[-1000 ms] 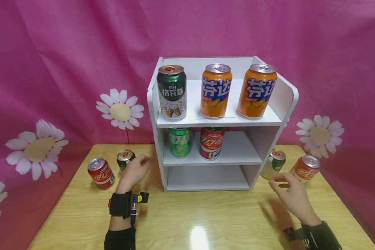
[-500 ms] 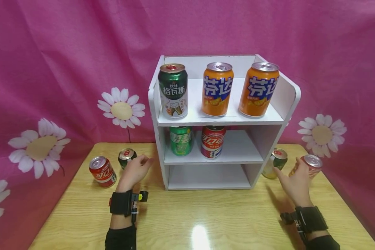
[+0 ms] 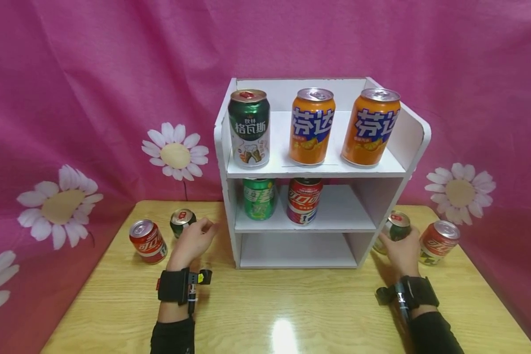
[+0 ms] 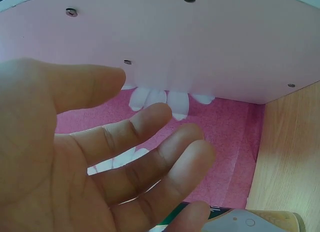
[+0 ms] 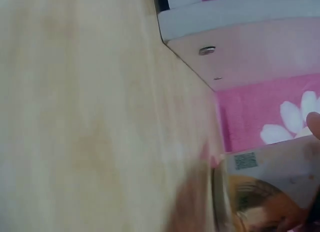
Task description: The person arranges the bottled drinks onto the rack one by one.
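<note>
My right hand (image 3: 404, 251) grips a green-and-white kvass can (image 3: 397, 227) standing on the table right of the white shelf unit, thumb on the left and fingers on the right. In the right wrist view, the can (image 5: 265, 189) shows its pale side with a yellow picture; part of the hand lies beyond the frame. A red cola can (image 3: 440, 242) stands just right of that hand. My left hand (image 3: 196, 241) holds nothing, its fingers loosely bent, beside another green can (image 3: 182, 219). That can (image 4: 242, 219) lies below the fingers in the left wrist view.
The white shelf unit (image 3: 298, 250) stands mid-table. On top are a kvass can (image 3: 249, 130) and two orange soda cans (image 3: 311, 130). Its middle shelf holds a green can (image 3: 259, 199) and a red cola can (image 3: 305, 201). Another cola can (image 3: 148, 242) stands at left.
My right hand has moved from near the right-hand cola can leftward onto the kvass can and closed around it. My left hand stays by the left green can.
</note>
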`<state>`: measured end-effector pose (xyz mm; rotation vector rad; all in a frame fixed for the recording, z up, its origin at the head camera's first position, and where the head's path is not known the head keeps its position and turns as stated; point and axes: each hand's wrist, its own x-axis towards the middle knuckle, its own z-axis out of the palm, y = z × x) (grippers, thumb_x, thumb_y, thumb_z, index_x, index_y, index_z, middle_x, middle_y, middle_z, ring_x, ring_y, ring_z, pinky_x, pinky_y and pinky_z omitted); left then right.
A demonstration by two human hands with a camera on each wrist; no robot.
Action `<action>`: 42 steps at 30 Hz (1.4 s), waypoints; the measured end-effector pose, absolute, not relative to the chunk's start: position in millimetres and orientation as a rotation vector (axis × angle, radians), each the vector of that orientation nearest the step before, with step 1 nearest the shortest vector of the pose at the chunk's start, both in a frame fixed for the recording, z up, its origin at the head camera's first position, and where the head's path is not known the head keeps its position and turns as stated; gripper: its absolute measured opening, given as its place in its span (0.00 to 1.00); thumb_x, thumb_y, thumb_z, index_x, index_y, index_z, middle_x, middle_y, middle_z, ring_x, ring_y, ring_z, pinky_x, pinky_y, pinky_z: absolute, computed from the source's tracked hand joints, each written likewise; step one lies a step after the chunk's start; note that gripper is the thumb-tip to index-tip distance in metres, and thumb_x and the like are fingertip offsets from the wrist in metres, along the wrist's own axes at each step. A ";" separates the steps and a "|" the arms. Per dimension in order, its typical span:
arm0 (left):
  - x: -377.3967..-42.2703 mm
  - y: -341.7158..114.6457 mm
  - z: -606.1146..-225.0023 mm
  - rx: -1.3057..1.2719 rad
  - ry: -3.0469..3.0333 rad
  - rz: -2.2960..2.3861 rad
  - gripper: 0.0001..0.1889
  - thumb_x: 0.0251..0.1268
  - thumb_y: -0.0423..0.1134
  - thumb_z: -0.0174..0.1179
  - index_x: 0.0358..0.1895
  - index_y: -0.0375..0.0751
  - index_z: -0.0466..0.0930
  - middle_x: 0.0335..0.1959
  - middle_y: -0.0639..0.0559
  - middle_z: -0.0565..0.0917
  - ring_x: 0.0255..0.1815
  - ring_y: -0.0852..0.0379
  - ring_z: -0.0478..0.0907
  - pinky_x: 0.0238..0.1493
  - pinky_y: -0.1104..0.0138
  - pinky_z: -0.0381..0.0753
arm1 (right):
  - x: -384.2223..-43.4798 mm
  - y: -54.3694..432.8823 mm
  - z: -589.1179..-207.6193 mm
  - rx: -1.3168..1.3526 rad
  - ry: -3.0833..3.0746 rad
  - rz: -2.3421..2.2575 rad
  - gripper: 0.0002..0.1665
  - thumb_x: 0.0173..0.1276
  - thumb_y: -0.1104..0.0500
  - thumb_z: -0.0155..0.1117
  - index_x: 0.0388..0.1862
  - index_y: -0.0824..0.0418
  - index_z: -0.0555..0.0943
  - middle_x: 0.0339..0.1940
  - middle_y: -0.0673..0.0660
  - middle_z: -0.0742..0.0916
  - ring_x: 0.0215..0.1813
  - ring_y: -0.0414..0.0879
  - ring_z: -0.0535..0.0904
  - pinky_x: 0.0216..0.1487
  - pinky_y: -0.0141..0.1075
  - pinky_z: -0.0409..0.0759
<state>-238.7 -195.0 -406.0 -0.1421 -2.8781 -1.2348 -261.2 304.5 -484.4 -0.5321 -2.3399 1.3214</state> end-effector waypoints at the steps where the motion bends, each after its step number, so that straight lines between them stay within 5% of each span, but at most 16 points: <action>1: -238.6 -194.8 -406.3 -0.139 -2.881 -1.234 0.20 0.73 0.51 0.48 0.47 0.37 0.78 0.37 0.46 0.81 0.32 0.53 0.72 0.33 0.62 0.70 | -264.0 305.0 -485.9 -0.552 -2.348 1.311 0.55 0.56 0.46 0.70 0.71 0.69 0.52 0.64 0.73 0.68 0.64 0.65 0.63 0.63 0.55 0.61; 16: -238.8 -194.9 -404.1 -0.154 -2.882 -1.226 0.20 0.73 0.51 0.48 0.47 0.37 0.78 0.39 0.45 0.81 0.32 0.53 0.72 0.33 0.62 0.70 | -273.5 310.8 -486.7 -0.598 -2.408 1.252 0.58 0.52 0.39 0.71 0.70 0.69 0.55 0.62 0.72 0.70 0.63 0.66 0.65 0.60 0.57 0.63; 28: -238.0 -191.9 -406.6 -0.173 -2.886 -1.174 0.16 0.72 0.43 0.49 0.51 0.36 0.78 0.46 0.42 0.82 0.41 0.49 0.78 0.41 0.55 0.75 | -254.9 311.1 -486.4 -0.471 -2.471 1.220 0.53 0.55 0.45 0.72 0.67 0.74 0.58 0.56 0.73 0.72 0.58 0.66 0.67 0.55 0.57 0.66; 42: -239.2 -190.3 -407.5 -0.179 -2.893 -1.202 0.18 0.72 0.46 0.48 0.51 0.36 0.78 0.46 0.43 0.82 0.39 0.50 0.77 0.41 0.56 0.74 | -235.5 318.9 -443.8 -0.256 -2.506 1.158 0.51 0.54 0.45 0.73 0.65 0.72 0.61 0.53 0.70 0.75 0.51 0.58 0.72 0.42 0.39 0.71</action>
